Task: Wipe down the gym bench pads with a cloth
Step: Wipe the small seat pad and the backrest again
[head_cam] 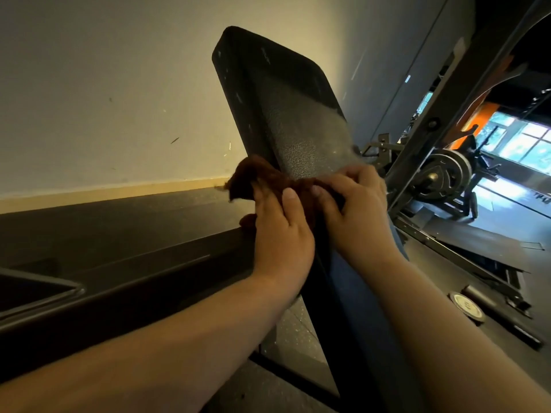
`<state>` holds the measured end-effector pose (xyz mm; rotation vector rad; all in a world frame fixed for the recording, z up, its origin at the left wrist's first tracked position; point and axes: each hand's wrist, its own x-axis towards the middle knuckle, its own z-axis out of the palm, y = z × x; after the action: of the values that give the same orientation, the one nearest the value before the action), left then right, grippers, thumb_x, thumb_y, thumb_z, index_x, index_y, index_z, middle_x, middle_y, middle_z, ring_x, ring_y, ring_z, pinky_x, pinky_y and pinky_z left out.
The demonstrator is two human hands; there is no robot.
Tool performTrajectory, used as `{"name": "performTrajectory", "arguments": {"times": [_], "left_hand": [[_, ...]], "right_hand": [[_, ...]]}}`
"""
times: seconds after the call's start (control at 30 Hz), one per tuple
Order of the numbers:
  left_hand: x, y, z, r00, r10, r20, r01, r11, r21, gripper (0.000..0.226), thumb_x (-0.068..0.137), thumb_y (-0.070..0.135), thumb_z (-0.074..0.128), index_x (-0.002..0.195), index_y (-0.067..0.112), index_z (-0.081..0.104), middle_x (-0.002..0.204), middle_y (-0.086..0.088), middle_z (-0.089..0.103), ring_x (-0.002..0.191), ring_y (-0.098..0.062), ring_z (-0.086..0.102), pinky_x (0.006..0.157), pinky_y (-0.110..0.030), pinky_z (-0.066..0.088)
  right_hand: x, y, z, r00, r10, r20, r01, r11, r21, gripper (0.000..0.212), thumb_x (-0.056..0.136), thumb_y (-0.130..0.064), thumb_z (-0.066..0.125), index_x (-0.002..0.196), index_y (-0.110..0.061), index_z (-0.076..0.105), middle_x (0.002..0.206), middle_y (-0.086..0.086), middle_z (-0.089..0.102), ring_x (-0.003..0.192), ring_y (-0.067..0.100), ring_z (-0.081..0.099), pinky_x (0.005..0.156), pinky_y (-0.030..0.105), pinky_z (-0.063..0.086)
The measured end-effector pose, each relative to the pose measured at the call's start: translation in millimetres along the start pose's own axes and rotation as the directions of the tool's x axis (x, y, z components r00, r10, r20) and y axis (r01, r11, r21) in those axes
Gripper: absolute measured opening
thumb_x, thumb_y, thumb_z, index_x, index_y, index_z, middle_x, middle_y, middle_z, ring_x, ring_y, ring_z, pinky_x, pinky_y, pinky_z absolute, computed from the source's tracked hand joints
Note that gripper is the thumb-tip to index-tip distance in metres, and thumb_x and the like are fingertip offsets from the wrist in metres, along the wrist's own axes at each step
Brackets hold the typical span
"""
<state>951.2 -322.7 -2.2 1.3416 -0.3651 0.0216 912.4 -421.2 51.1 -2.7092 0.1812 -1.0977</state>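
since the tilted bench pad (286,114) wanted pressure across its whole width, you spread the brown cloth (253,180) over its middle, left hand (280,231) pressing flat with straight fingers, right hand (354,210) curled round the cloth's other end.

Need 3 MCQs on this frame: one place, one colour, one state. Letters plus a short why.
1. Where is the cloth?
A) on the floor
B) against the bench pad
C) hung on a rack

2. What colour is the cloth?
A) white
B) blue
C) reddish brown

3. How many hands are on the cloth?
A) both
B) one
C) none

Answers:
1 B: the cloth lies against the tilted black pad, partway up it.
2 C: it shows dark reddish brown against the pad.
3 A: the left hand and the right hand both rest on it.
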Motion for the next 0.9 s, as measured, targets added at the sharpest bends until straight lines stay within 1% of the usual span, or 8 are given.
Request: {"name": "performTrajectory", "arguments": {"times": [0.1,0.17,0.27,0.37,0.43,0.53,0.7,0.9], "left_hand": [[-26.4,-2.3,-5.6,0.995,-0.009,0.098,0.009,1.0,-0.002,0.045,0.105,0.049,0.024,0.149,0.037,0.029,0.148,0.011,0.041,0.133,0.001,0.038,0.112,-0.021,0.026],[-26.8,-4.8,-16.5,0.988,-0.069,0.136,0.081,0.993,-0.086,0.038,0.102,0.054,0.033,0.136,0.039,0.039,0.146,0.007,0.044,0.128,-0.004,0.044,0.11,-0.029,0.032],[-13.1,6.5,-37.0,0.969,-0.212,0.128,0.241,0.926,-0.292,0.049,0.098,0.054,0.034,0.133,0.023,0.053,0.121,-0.006,0.066,0.107,-0.016,0.066,0.086,-0.033,0.053],[-3.8,21.4,-49.7,0.967,-0.23,0.111,0.25,0.941,-0.228,0.055,0.105,0.045,0.024,0.118,0.013,0.066,0.103,-0.007,0.073,0.095,-0.015,0.07,0.077,-0.028,0.05],[-1.4,30.1,-55.1,0.957,-0.276,0.094,0.289,0.939,-0.185,0.057,0.104,0.046,0.023,0.107,0.014,0.071,0.091,-0.006,0.074,0.087,-0.015,0.069,0.076,-0.032,0.051],[4.3,39.2,-56.2,0.957,-0.288,0.008,0.288,0.953,-0.099,0.043,0.102,0.044,0.031,0.107,0.018,0.065,0.102,-0.01,0.068,0.098,-0.026,0.064,0.092,-0.047,0.053],[7.1,43.9,-55.3,0.98,-0.18,-0.084,0.182,0.983,0.012,0.025,0.103,0.024,0.038,0.083,0.026,0.054,0.096,-0.005,0.059,0.092,-0.017,0.057,0.096,-0.049,0.05],[-4.8,19.9,-64.7,0.977,-0.201,0.074,0.199,0.979,0.034,0.019,0.103,0.024,0.04,0.117,0.025,0.053,0.112,-0.006,0.058,0.106,-0.024,0.057,0.098,-0.044,0.049]], "right_hand": [[1.5,-15.9,-5.8,0.995,0.09,-0.035,-0.088,0.994,0.067,0.023,0.096,-0.022,0.064,0.117,-0.03,0.066,0.114,-0.01,0.041,0.104,0.005,0.043,0.084,0.007,0.035],[-13.7,-29.3,-5.4,0.994,0.108,0.007,-0.108,0.988,0.106,0.03,0.101,-0.02,0.055,0.129,-0.03,0.056,0.123,-0.01,0.046,0.101,-0.005,0.046,0.079,0.002,0.038],[-44.1,-49.9,2.1,0.964,0.102,0.246,-0.13,0.987,0.099,0.051,0.105,-0.038,0.037,0.154,-0.029,0.026,0.156,-0.004,0.026,0.132,0.005,0.037,0.101,0.014,0.039],[-40.0,-60.4,20.3,0.934,0.127,0.334,-0.108,0.991,-0.075,0.079,0.102,-0.051,0.037,0.159,-0.021,-0.008,0.168,0.008,-0.005,0.154,0.023,0.0,0.125,0.039,0.007],[-23.3,-63.8,30.9,0.958,0.129,0.257,-0.072,0.973,-0.218,0.088,0.1,-0.052,0.046,0.158,-0.016,-0.009,0.166,0.021,-0.003,0.154,0.033,-0.003,0.123,0.044,-0.003],[-10.1,-64.1,36.7,0.966,0.138,0.22,-0.083,0.966,-0.243,0.089,0.099,-0.039,0.058,0.159,-0.014,-0.002,0.164,0.027,0.003,0.153,0.039,0.003,0.125,0.052,0.01],[-43.4,-46.4,7.6,0.938,0.107,0.331,-0.039,0.978,-0.207,0.084,0.099,-0.023,0.056,0.16,-0.019,-0.001,0.168,0.009,0.0,0.154,0.026,0.009,0.123,0.04,0.016],[-124.6,-25.3,-18.2,0.838,0.277,0.47,-0.191,0.956,-0.223,0.102,0.095,-0.02,0.061,0.144,-0.039,-0.027,0.154,-0.018,-0.033,0.146,0.009,-0.02,0.126,0.039,0.004]]}}
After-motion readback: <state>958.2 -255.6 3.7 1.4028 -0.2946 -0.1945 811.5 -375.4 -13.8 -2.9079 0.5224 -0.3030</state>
